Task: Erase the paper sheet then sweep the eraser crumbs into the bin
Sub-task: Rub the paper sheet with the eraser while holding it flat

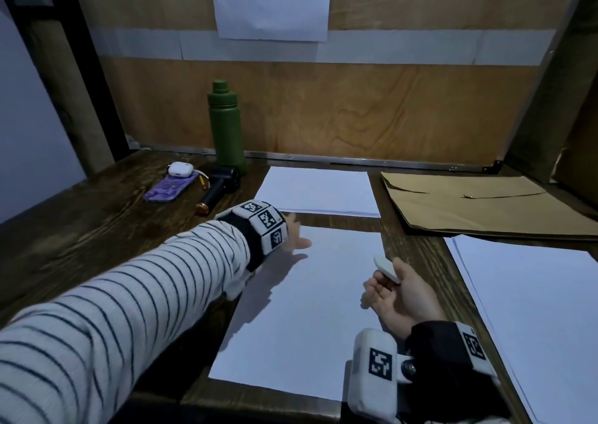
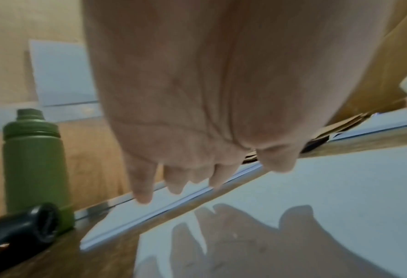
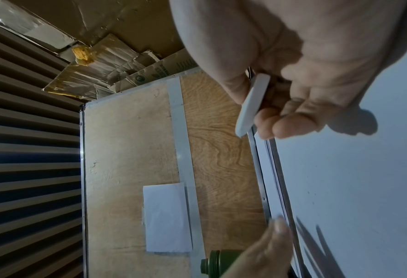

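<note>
A blank white paper sheet [image 1: 307,310] lies on the dark wooden desk [image 1: 97,229] in front of me. My left hand [image 1: 296,235] hovers over its far left corner, fingers [image 2: 143,190] straight and holding nothing; its shadow falls on the sheet [image 2: 316,206]. At the sheet's right edge my right hand [image 1: 396,289] is turned palm up. It pinches a flat white eraser [image 1: 386,269] between thumb and fingers [image 3: 290,127], which the right wrist view shows edge-on [image 3: 252,105]. A few tiny specks dot the sheet [image 3: 340,188].
Behind the sheet lies a stack of white paper [image 1: 318,190]. A flat brown paper bag [image 1: 479,203] lies at the back right, with more white sheets [image 1: 534,310] in front of it. At the back left are a green bottle [image 1: 225,126], a black device [image 1: 220,187], a phone [image 1: 170,187] and an earbud case [image 1: 180,168].
</note>
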Demonstrator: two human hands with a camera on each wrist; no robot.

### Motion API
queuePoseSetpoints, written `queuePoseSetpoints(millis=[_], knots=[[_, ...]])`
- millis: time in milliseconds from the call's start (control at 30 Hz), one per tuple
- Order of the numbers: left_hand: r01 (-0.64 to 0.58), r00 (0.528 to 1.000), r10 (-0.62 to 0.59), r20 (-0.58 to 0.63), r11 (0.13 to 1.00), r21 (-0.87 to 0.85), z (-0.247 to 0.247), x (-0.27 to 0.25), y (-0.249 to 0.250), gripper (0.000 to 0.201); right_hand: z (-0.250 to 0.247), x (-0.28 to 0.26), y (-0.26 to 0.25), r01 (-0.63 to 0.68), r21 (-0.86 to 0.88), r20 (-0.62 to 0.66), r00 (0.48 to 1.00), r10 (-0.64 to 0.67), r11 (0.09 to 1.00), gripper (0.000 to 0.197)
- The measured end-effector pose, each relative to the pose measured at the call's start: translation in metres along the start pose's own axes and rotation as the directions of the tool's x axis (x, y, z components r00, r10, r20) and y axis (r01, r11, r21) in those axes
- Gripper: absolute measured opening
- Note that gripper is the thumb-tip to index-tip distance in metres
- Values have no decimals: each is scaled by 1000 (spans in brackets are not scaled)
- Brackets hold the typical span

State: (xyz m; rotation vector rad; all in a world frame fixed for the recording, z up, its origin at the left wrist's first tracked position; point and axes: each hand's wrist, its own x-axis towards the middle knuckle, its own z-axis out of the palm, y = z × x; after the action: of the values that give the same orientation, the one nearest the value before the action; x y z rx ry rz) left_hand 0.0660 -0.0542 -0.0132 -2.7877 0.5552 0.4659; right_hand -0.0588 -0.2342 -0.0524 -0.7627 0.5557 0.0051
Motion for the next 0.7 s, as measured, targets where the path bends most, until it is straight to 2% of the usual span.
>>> queuePoseSetpoints(millis=[67,100,167,233,300,333,400,433,467,500,533,567,600,633,667,700], knots=[[-147,987,142,-73,988,-56,-5,-7,29,57,1,-1,0,-3,18,8,1000,3,1000,35],[-262,963,254,-92,961,-90,-6,-14,46,63,1,0,0,-5,23,8,1000,4,1000,35],[-356,932,363,-19,900,-252,8,-23,72,90,1,0,0,-4,23,-1,1000,4,1000,34],[-261,962,271,19,942,-209,26,-29,73,87,1,1,0,-1,19,-2,1000,1,1000,34],[-94,995,97,14,988,-124,35,-32,50,82,1,1,0,1,7,1,1000,-1,1000,35],[8,1000,-8,7,998,-55,28,-40,34,80,1,0,0,0,2,3,1000,0,1000,36],[200,980,-200,-14,973,117,18,-43,3,79,1,-1,0,-5,0,10,1000,5,1000,37],[226,974,-226,-20,964,139,15,-44,-5,83,1,0,0,-8,3,13,1000,8,1000,36],[184,983,-185,-1,976,116,17,-43,-5,89,1,0,-1,-9,8,14,1000,9,1000,36],[73,997,-73,-14,996,41,20,-42,1,98,0,1,-1,-11,12,15,1000,11,1000,36],[-96,995,96,-28,995,-28,22,-45,14,110,0,2,-1,-14,13,16,1000,14,1000,36],[-269,962,267,-55,961,-54,23,-51,31,121,0,3,-1,-16,9,16,1000,16,1000,36],[-381,924,376,-67,922,-70,25,-58,46,116,0,3,-1,-17,4,13,1000,17,1000,36],[-416,909,412,-59,905,-91,27,-64,58,93,-1,4,0,-16,-2,9,1000,16,1000,36],[-410,912,405,-63,905,-114,29,-69,66,72,-1,5,0,-15,-5,3,1000,15,1000,36],[-377,926,372,-66,915,-142,33,-68,66,65,-1,5,0,-15,-6,1,1000,15,1000,36]])
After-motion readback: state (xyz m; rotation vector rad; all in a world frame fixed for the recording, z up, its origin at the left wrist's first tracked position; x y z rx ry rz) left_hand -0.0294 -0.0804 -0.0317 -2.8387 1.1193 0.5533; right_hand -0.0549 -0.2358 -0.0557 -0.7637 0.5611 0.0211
